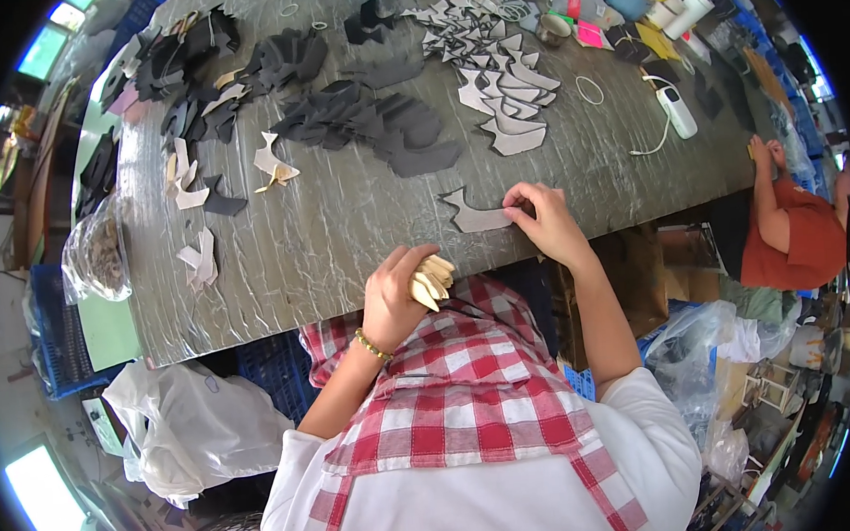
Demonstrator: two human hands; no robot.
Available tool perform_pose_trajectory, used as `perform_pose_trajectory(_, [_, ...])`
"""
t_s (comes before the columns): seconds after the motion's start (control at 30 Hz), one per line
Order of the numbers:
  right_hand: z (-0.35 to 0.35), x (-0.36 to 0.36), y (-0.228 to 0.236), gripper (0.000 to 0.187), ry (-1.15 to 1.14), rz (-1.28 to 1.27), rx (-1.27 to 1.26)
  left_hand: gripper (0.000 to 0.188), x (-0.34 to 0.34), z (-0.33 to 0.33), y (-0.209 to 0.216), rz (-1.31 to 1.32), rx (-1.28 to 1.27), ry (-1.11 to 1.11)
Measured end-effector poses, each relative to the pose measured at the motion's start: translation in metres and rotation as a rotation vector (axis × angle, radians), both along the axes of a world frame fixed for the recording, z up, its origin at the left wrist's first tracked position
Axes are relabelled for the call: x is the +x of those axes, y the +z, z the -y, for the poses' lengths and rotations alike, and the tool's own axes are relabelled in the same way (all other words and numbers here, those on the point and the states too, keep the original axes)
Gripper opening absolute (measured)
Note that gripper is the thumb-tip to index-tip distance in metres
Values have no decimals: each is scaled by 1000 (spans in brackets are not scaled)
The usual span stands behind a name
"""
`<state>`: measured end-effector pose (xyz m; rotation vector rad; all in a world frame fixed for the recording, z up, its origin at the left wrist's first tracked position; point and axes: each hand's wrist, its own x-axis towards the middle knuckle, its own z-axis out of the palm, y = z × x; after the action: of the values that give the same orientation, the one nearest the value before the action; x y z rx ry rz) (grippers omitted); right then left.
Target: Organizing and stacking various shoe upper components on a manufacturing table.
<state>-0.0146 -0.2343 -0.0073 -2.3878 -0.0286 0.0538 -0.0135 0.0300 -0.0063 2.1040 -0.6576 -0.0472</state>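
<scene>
My left hand (394,291) is closed round a bundle of pale cream cut pieces (432,280), held just over the table's near edge. Thumb and fingers of my right hand (544,218) pinch the right end of a light grey curved cut piece (475,216) with a dark border. That piece lies flat on the table, its pointed end toward the left. Beyond it is a fanned row of similar grey pieces with dark edges (514,131). Dark grey cut pieces (404,132) lie overlapping to their left.
The table (317,223) has a crinkled plastic cover. Black pieces (183,57) and a few pale scraps (274,163) lie at left. A white device with a cord (676,111), tape rolls and cups (554,30) sit at right. Another person in red (789,232) is at the far right.
</scene>
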Motion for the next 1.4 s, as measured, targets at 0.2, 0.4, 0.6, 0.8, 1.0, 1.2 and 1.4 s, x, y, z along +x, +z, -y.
perform_pose_trajectory(0.2, [-17, 9, 2, 17, 29, 263, -102, 63, 7, 22, 2, 231, 269, -170])
perform_pose_trajectory(0.4, [-41, 22, -15, 25, 103, 364, -204, 69, 14, 36, -15, 300, 429, -155])
perform_pose_trajectory(0.6, [-43, 27, -17, 21, 108, 362, -145, 71, 16, 39, -19, 263, 435, -90])
perform_pose_trajectory(0.8, [-42, 36, -17, 12, 138, 299, -59, 70, 19, 39, -15, 226, 443, -103])
perform_pose_trajectory(1.0, [-38, 35, -10, 9, 194, 218, -32, 69, 19, 40, -19, 217, 443, -97])
perform_pose_trajectory(1.2, [-41, 40, 0, 10, 212, 382, -236, 68, 18, 40, -13, 227, 448, -91])
perform_pose_trajectory(1.4, [-37, 43, -18, 14, 351, 408, -298, 67, 22, 40, -16, 191, 429, -122])
